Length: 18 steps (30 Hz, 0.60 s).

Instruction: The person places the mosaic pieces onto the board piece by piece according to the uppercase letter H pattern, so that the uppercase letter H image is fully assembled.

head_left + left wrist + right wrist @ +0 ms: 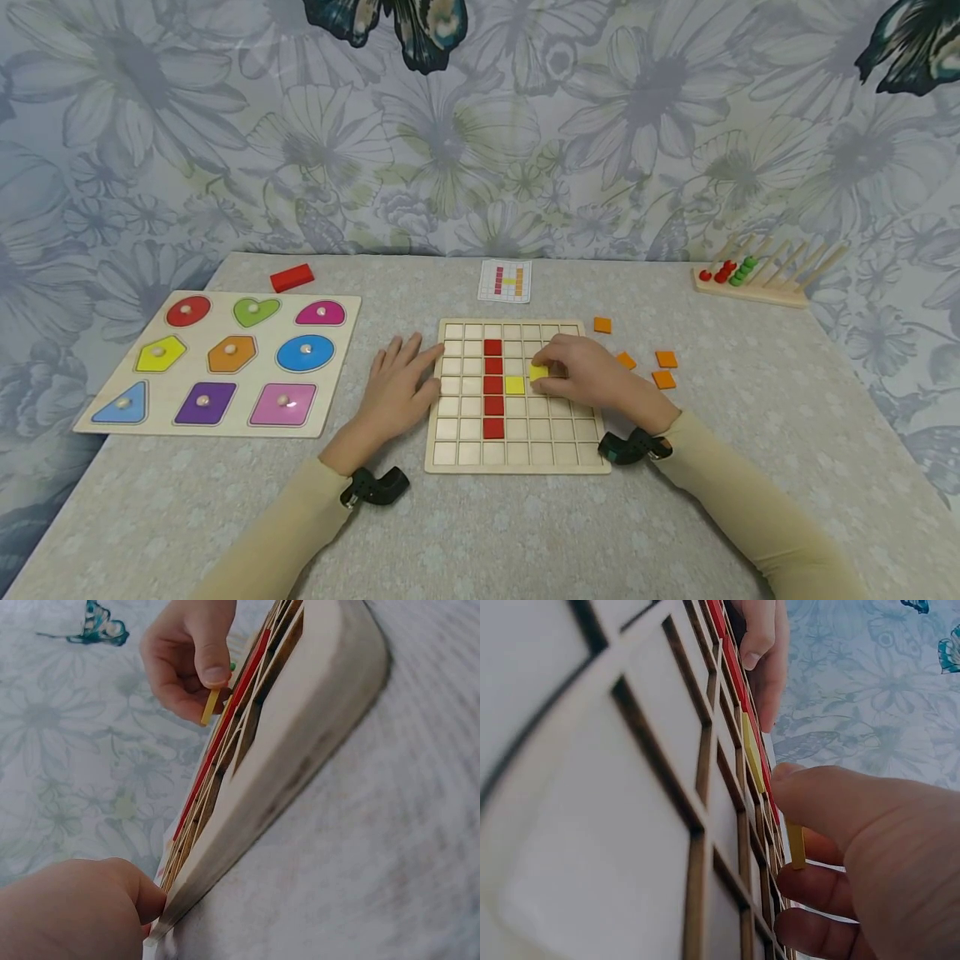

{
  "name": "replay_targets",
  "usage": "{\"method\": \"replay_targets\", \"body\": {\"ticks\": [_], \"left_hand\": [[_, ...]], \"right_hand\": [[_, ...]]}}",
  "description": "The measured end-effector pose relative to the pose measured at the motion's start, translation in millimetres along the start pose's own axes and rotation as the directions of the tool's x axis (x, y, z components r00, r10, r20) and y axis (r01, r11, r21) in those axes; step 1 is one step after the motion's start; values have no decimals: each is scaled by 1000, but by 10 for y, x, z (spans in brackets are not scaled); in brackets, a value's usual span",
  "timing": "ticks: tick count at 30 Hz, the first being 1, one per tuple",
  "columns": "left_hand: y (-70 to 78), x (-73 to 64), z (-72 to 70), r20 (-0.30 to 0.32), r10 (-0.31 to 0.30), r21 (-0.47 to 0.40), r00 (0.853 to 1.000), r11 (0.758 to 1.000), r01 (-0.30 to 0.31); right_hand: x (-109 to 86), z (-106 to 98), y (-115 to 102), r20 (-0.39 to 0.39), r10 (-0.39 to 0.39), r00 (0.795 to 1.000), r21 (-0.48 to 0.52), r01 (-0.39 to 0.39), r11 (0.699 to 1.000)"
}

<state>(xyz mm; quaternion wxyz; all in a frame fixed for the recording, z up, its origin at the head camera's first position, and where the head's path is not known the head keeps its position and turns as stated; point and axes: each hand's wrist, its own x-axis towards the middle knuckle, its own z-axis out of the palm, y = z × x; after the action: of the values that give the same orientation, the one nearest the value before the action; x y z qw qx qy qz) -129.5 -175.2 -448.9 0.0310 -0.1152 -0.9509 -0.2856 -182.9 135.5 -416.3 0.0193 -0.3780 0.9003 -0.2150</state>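
Observation:
A wooden grid board (519, 467) lies flat on the table between both hands. Several red square tiles (493, 385) fill part of one column, and a yellow tile (514, 385) sits in the cell right of the middle red one. The right hand (585, 371) pinches a second yellow square tile (537, 372) between thumb and fingers over the board's right half. In the right wrist view this held tile (797, 847) is tilted on edge, apart from the grid. With fingers extended, the left hand (397, 387) rests at the board's left edge, its thumb touching the rim.
Several orange tiles (602, 325) lie loose right of the board. A pattern card (504, 281) is behind it. On the left are a knobbed shape puzzle (262, 373) and a red block (292, 278). A peg stand with beads (750, 290) is at the back right.

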Motion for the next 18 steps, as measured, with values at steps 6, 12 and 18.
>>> {"method": "replay_targets", "body": {"ticks": [6,12,18], "left_hand": [[7,-5,-1,4,-2,-5,1000,1000,2],[6,-9,2,3,-1,-9,1000,1000,1],[0,-3,6,4,-1,-10,1000,1000,1]], "right_hand": [[-1,9,-10,0,-3,1000,0,3,1000],[-8,16,-19,-1,-8,1000,21,8,1000],[-8,33,-22,-8,-21,1000,20,21,1000]]}}
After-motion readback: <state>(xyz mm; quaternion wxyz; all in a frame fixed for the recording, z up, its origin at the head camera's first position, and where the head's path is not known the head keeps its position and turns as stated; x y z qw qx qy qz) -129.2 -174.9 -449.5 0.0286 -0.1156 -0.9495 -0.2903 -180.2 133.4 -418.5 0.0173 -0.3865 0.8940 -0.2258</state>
